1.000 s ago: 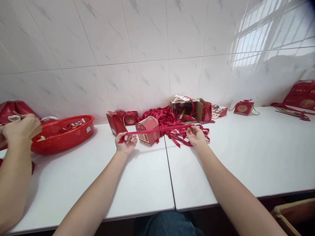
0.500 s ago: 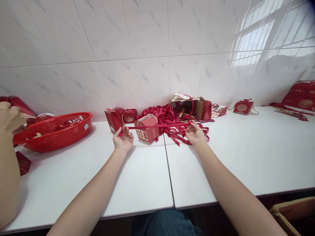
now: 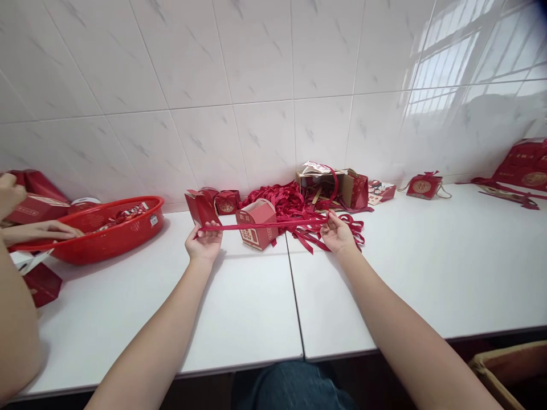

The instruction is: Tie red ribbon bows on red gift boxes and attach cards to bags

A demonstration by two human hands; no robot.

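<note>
A red ribbon [image 3: 256, 226] stretches level between my two hands above the white table. My left hand [image 3: 204, 242], palm up, pinches its left end with thumb and fingers. Near the other end, my right hand [image 3: 338, 232] grips the ribbon between thumb and fingertips. Behind the ribbon stands a small red gift box [image 3: 257, 213] with gold characters, upright on the table. A heap of loose red ribbons [image 3: 284, 199] lies behind the box and spreads toward my right hand. Beyond my left hand is a taller red box [image 3: 200, 208], partly covered by my fingers.
A co-worker's hand [image 3: 55, 230] reaches over a red plastic basket [image 3: 111, 242] holding wrapped sweets. An opened carton [image 3: 354, 191] stands by the wall, with a tied red box [image 3: 423, 186] farther right. Scissors [image 3: 508, 195] lie near stacked red boxes [image 3: 523, 165]. A cardboard box [image 3: 508, 359] sits below the table edge.
My left hand has moved left and slightly down, with more ribbon now stretched between my hands. My right hand stays almost in place. The co-worker's hand has come over the basket.
</note>
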